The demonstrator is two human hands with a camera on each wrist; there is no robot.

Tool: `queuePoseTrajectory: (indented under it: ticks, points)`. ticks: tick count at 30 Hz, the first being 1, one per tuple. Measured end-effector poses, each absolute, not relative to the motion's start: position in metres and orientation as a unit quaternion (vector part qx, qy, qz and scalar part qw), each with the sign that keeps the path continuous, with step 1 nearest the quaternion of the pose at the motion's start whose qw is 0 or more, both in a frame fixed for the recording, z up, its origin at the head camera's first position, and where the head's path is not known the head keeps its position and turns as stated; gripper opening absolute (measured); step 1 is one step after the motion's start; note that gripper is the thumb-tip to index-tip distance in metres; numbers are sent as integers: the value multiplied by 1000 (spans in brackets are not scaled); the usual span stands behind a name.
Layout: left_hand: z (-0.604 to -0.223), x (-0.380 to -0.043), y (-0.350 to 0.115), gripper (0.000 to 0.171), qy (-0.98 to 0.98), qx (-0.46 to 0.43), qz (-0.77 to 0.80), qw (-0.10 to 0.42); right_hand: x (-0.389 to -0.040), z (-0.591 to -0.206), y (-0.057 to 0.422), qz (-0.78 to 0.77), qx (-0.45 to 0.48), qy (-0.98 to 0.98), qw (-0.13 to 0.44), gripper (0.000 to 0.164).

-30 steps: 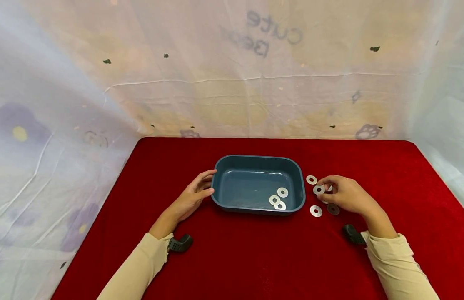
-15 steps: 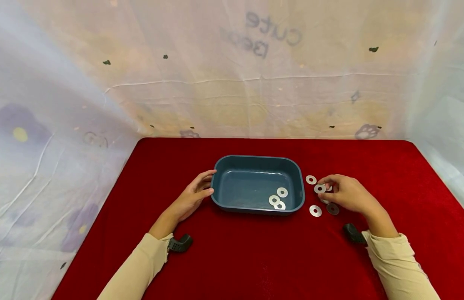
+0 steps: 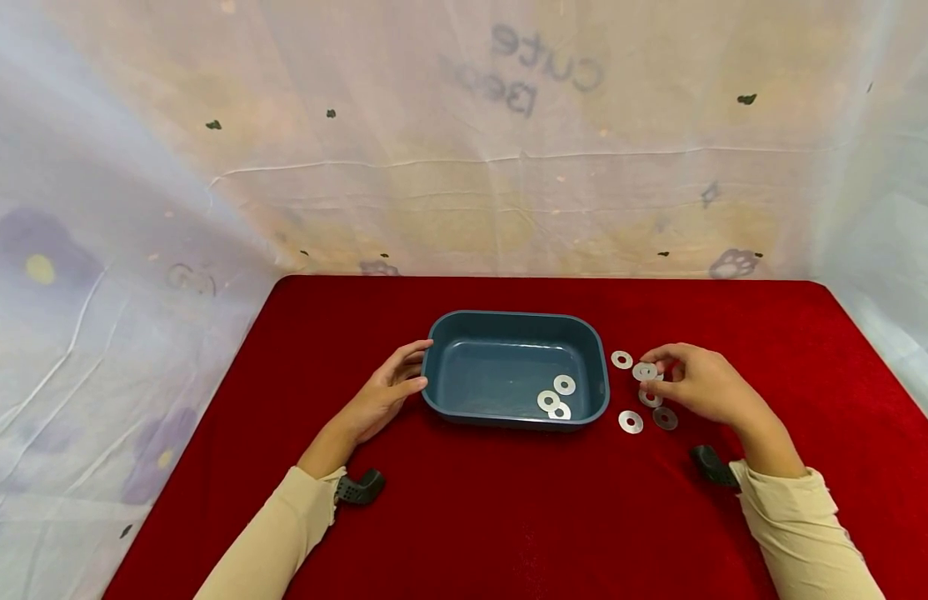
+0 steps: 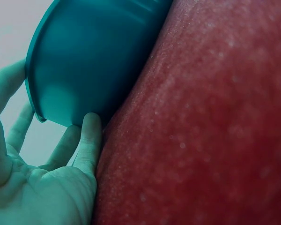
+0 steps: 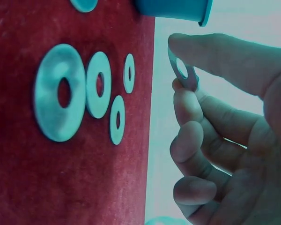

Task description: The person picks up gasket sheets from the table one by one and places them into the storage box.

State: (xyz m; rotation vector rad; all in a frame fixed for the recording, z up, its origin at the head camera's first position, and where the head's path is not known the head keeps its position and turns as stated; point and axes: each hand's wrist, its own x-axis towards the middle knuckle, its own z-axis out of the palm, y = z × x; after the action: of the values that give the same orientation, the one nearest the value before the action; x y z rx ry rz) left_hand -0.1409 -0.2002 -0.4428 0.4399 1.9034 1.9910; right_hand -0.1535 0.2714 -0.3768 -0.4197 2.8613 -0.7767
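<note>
My left hand (image 3: pixel 385 396) rests its spread fingers against the left end of a blue rectangular plastic tub (image 3: pixel 509 327). The left wrist view shows those fingertips along the tub's outer wall (image 4: pixel 84 61). To the right of the tub, my right hand (image 3: pixel 700 383) pinches a flat metal washer (image 3: pixel 638 372) between thumb and fingers. In the right wrist view this pinched washer (image 5: pixel 192 78) is tilted and stands off the red cloth, its other fingers curled below. Beneath and around that hand, several washers lie flat, one of them (image 3: pixel 650 405) just below the fingertips.
Three washers lie inside the tub near its right front corner, one washer (image 3: pixel 542 402) overlapping another. More loose washers, such as a darker washer (image 3: pixel 671 418) and a bright washer (image 3: pixel 624 422), lie between tub and right hand. Printed cloth walls (image 3: pixel 434 208) enclose the red table (image 3: pixel 471 517).
My right hand has shifted slightly away and to the right with the pinched washer, uncovering more of the washer beneath it. The left hand and the tub have stayed put.
</note>
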Motion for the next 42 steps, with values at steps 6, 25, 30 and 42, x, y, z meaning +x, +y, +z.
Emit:
queuePoseTrajectory:
  ticks: [6,25,30,42]
  points:
    - [-443,-141,-201,60,672,155,703,176,-153,-373,272,-259,-139,954,61,38]
    - [-442,-141,-201,61,671,159,703,178,-148,-361,274,-263,-125,956,41,34]
    - [-442,-140,-201,61,672,158,702,177,-147,-359,275,-265,-123,956,34,32]
    - [-442,-140,-200,61,670,158,704,177,-146,-357,273,-269,-128,954,32,35]
